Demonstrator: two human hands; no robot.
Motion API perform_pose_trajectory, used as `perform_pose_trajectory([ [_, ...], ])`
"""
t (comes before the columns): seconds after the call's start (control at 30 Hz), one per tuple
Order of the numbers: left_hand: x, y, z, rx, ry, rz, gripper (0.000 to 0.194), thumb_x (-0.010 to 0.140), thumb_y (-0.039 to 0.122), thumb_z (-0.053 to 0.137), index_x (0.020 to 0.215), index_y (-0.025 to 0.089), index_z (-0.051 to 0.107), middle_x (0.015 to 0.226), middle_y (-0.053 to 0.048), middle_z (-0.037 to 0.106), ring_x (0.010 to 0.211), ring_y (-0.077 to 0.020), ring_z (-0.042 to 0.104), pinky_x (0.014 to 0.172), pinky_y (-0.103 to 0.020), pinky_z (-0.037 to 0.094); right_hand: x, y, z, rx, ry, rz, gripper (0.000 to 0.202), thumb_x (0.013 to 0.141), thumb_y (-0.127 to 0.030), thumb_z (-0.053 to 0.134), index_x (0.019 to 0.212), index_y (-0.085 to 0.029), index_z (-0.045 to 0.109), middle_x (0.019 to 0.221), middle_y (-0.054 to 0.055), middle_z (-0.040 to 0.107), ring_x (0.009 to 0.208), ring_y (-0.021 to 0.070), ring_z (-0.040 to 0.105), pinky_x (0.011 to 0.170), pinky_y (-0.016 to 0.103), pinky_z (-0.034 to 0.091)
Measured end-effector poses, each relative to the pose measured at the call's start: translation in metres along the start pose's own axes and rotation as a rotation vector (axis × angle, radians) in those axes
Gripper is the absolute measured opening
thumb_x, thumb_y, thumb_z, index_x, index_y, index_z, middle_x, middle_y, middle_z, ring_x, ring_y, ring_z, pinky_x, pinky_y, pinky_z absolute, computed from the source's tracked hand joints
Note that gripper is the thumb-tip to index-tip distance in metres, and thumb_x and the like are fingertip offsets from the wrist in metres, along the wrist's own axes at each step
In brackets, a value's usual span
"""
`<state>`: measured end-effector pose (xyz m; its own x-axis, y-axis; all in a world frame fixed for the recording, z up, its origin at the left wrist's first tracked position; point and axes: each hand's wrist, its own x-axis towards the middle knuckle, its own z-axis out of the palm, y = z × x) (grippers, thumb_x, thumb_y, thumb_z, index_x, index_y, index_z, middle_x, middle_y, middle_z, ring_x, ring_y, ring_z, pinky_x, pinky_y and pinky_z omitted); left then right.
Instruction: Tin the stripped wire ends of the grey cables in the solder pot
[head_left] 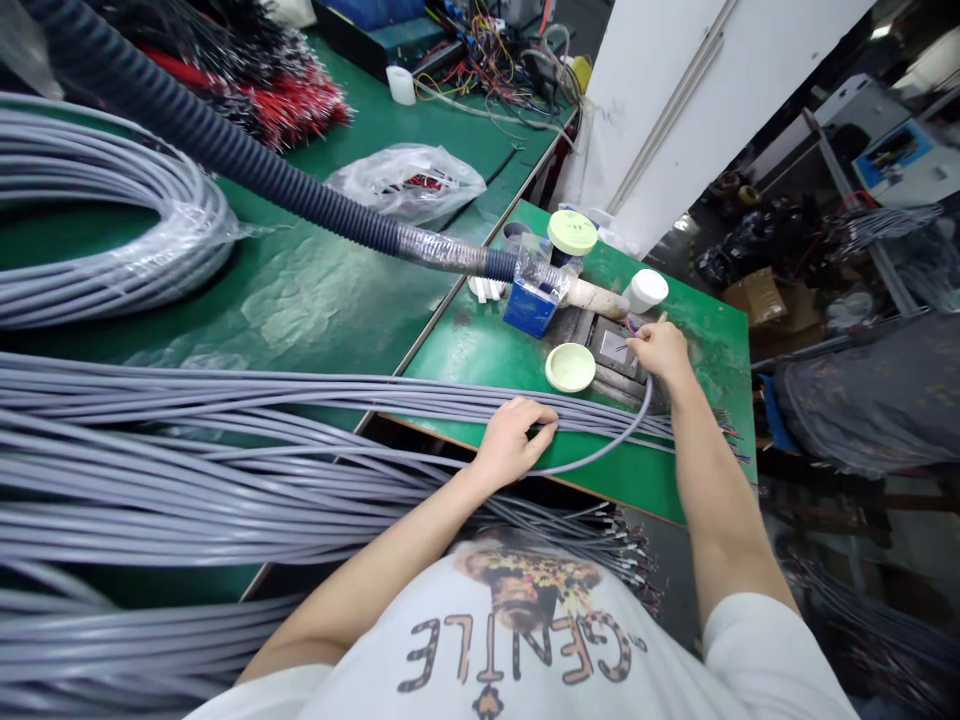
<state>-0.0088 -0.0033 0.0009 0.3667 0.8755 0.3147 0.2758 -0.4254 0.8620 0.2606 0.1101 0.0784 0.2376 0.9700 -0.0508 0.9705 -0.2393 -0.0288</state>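
Note:
My right hand (660, 352) is closed in a pinch on the end of a grey cable (637, 408). Thin stripped wires stick out from its fingertips over the shiny square surface (615, 346) of what looks like a solder pot. The cable curves down and back toward my left hand (517, 440), whose fingers are curled at the near edge of the long grey cable bundle (442, 400). My left thumb and forefinger form a loop around cable there; exactly which strands they grip is partly hidden.
A ribbed hose (300, 195) hangs across, its pale nozzle (596, 298) beside the pot. Nearby stand a blue box (529, 305), a pale yellow dish (570, 367), a yellow-lidded jar (572, 233) and a white-lidded jar (648, 290). Coiled cable (187, 240) lies left.

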Motion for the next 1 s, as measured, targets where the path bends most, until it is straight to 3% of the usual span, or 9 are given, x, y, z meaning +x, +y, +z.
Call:
perform_pose_trajectory([
  [0.17,0.001,0.000,-0.002,-0.023,-0.015,-0.015,0.010,0.086,0.023,0.055,0.087,0.020,0.064,0.085,-0.005,0.069,0.082,-0.0193,0.058,0.078,-0.034,0.045,0.010,0.003,0.013,-0.056,-0.038,0.036,0.022,0.077,-0.035,0.059,0.074,-0.017,0.072,0.086,0.013,0.071,0.089,0.0254,0.065,0.072,0.031,0.043],
  [0.47,0.001,-0.001,0.000,-0.017,-0.012,-0.020,0.011,0.086,0.023,0.055,0.089,0.020,0.065,0.086,-0.005,0.069,0.082,-0.0197,0.058,0.079,-0.035,0.045,0.015,0.004,0.023,-0.054,-0.057,0.042,0.020,0.076,-0.031,0.058,0.079,-0.017,0.072,0.089,0.014,0.071,0.088,0.0260,0.065,0.072,0.032,0.043],
  [0.7,0.001,-0.001,-0.001,-0.010,-0.012,-0.021,0.011,0.086,0.023,0.055,0.089,0.020,0.065,0.085,-0.005,0.069,0.083,-0.0200,0.059,0.079,-0.035,0.045,-0.004,0.006,-0.002,0.037,-0.015,-0.017,0.021,0.075,-0.035,0.060,0.069,-0.017,0.069,0.071,0.006,0.066,0.071,0.0195,0.060,0.061,0.027,0.038],
  [0.87,0.002,0.000,-0.001,0.000,-0.012,-0.016,0.011,0.086,0.023,0.055,0.088,0.020,0.065,0.086,-0.005,0.069,0.083,-0.0201,0.059,0.080,-0.035,0.045,-0.033,-0.016,-0.023,0.261,-0.008,-0.229,0.025,0.074,-0.034,0.058,0.057,-0.016,0.060,0.052,-0.001,0.050,0.053,0.0120,0.046,0.052,0.025,0.029],
  [1.0,0.002,-0.002,0.001,-0.004,-0.010,-0.013,0.011,0.086,0.023,0.055,0.089,0.020,0.065,0.086,-0.005,0.069,0.084,-0.0202,0.059,0.080,-0.035,0.045,-0.041,-0.048,-0.020,0.253,-0.081,-0.309,0.023,0.073,-0.033,0.058,0.057,-0.017,0.061,0.054,-0.001,0.053,0.054,0.0119,0.046,0.052,0.025,0.028],
])
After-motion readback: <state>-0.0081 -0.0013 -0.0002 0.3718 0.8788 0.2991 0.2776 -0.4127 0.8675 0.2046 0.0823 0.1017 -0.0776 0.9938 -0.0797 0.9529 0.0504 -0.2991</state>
